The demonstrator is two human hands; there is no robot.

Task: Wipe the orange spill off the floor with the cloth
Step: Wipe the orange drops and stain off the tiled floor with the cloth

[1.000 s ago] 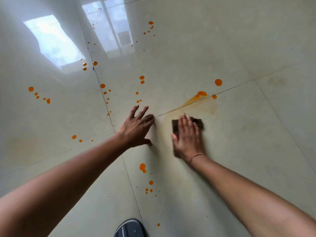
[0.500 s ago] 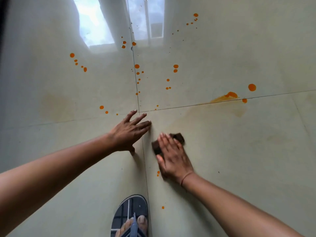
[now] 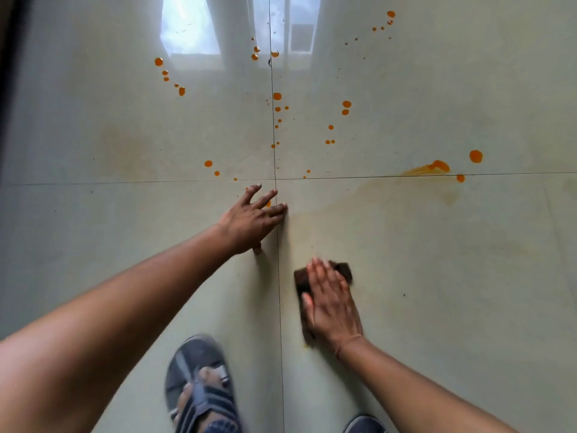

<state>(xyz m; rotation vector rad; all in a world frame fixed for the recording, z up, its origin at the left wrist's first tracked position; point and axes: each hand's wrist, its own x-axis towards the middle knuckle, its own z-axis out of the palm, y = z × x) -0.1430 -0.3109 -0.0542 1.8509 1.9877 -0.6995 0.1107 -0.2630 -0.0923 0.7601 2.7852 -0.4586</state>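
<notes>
My right hand [image 3: 332, 303] lies flat, fingers together, pressing the cloth [image 3: 345, 270] to the floor [image 3: 468, 292]. The biggest orange smear [image 3: 432, 168] lies at two o'clock, nearer this hand than my splayed left hand [image 3: 253, 218].

The right hand [image 3: 332, 307] lies flat on a dark cloth [image 3: 345, 270] at 5 o'clock of the tile joints' crossing. The left hand [image 3: 253, 218] is spread on the floor [image 3: 452, 307]. Orange drops [image 3: 346, 104] scatter toward 12; an orange smear [image 3: 437, 166] sits at 3. A sandalled foot [image 3: 199, 389] stands at 6.

Window glare on glossy floor [image 3: 437, 89]; sandal [image 3: 199, 385] motion-blurred.
</notes>
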